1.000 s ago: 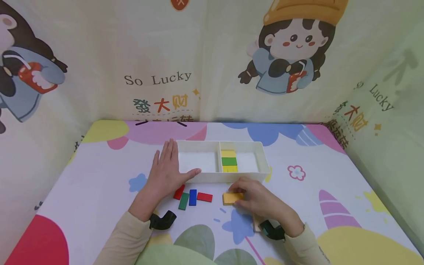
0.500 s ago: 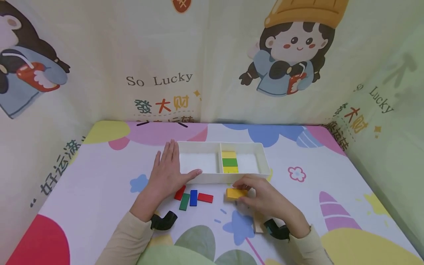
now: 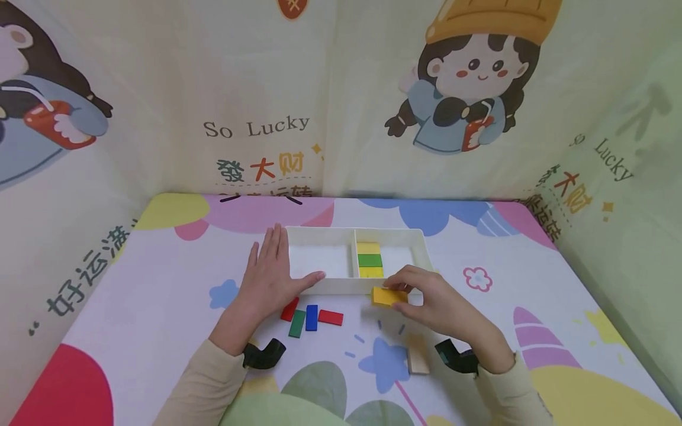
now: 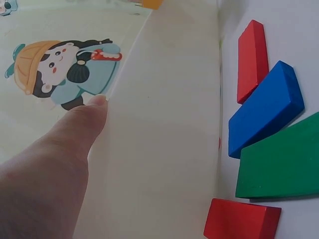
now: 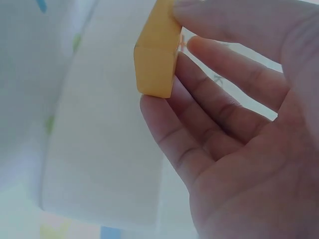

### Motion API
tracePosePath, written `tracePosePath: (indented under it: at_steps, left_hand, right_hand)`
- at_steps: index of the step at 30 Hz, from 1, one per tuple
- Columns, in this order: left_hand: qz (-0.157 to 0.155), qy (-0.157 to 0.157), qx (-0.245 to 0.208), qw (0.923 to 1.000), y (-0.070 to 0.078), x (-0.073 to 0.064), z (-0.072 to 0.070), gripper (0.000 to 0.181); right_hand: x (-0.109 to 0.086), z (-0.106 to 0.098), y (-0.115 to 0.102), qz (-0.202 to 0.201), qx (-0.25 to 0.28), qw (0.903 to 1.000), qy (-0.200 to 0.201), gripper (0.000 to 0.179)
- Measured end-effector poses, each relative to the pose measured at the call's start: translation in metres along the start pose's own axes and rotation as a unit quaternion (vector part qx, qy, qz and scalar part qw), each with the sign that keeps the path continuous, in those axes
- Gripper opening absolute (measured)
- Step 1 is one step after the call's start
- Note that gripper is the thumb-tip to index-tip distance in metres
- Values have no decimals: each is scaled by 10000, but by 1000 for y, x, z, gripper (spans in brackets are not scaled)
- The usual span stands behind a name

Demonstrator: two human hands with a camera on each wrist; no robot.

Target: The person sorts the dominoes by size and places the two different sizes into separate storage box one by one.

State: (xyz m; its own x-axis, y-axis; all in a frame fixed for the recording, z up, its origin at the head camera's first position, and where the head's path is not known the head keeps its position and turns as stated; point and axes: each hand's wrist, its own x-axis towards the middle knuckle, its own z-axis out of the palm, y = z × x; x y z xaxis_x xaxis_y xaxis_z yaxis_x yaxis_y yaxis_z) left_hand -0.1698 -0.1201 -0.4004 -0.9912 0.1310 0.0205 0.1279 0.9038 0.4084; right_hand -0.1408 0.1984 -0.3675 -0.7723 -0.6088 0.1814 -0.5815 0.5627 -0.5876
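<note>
My right hand (image 3: 437, 299) pinches an orange-yellow block (image 3: 386, 296) between thumb and fingers, raised before the front wall of a white two-compartment box (image 3: 330, 287). In the right wrist view the block (image 5: 155, 69) stands clear of the palm, its near end facing the camera. My left hand (image 3: 269, 278) lies against the box's left end, fingers straight and thumb stretched over the front rim. Inside the right compartment, along the divider, sit a pale yellow block (image 3: 368, 248), a green block (image 3: 370, 260) and a bright yellow block (image 3: 370, 272).
In front of the box lie a red block (image 3: 331, 318), a blue block (image 3: 311, 318), a green block (image 3: 296, 324) and another red block (image 3: 290, 309) beside my left wrist. A plain wooden block (image 3: 418, 355) lies nearer, left of my right wrist.
My right hand has lifted the orange-yellow block off the table and carried it rightward and up to the box's front wall. The wooden block has come fully into view. My left hand stays put.
</note>
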Motion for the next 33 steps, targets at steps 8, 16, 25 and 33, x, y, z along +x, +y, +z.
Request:
tracePosePath:
  at_steps: [8, 16, 25, 33]
  left_hand:
    - [22, 54, 29, 10000, 1, 1, 0, 121]
    - [36, 6, 4, 10000, 2, -1, -1, 121]
    - [68, 68, 10, 10000, -1, 0, -2, 122]
    - [95, 8, -24, 10000, -2, -1, -3, 121]
  right_hand:
    - [8, -15, 1, -163, -153, 9996, 176, 33]
    - [16, -28, 7, -136, -203, 9994, 244, 30]
    - [29, -34, 19, 40, -193, 9995, 263, 27]
    - [41, -34, 30, 428, -369, 9984, -31, 26]
